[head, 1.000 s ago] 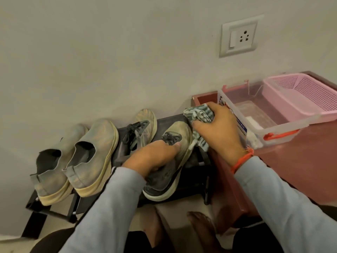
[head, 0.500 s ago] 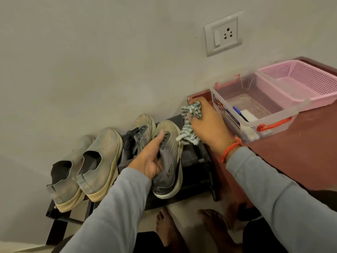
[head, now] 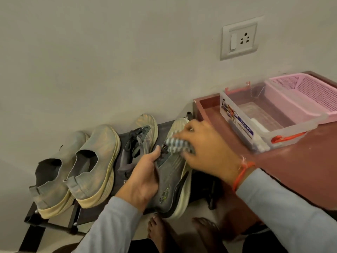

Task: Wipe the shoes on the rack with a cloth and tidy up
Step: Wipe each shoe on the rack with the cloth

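**Wiping the grey sneaker on the rack**

So the left hand point(head: 144, 181) has its fingers and thumb wrapped round the collar side of a grey sneaker point(head: 170, 181), tipping it onto its side so the pale sole edge faces right. The heel hangs off the front of the rack point(head: 54, 222) while the toe points back at the wall.

The right hand point(head: 206, 152) is bunched round a striped cloth point(head: 177, 145), fingers curled over it, pressing it onto the sneaker near the laces and toe. The hand looks a bit blurred, so I can't tell exactly how the fingertips sit. There's an orange thread point(head: 243, 173) round that wrist, and both arms are in light blue-grey sleeves.

The other sneaker point(head: 140, 141) of that pair sits upright just left of the held one, touching or nearly so. Further left a pair of dusty slip-ons point(head: 87, 167) stand side by side on the rack, heels toward the camera.

Right of the rack is a red-brown table point(head: 300, 161) with a clear box point(head: 264, 123) with orange clips, and a pink basket point(head: 310, 92) resting across its far end. A wall socket point(head: 239, 39) is up above. Two bare feet point(head: 158, 232) show at the bottom, on the floor in front of the rack.
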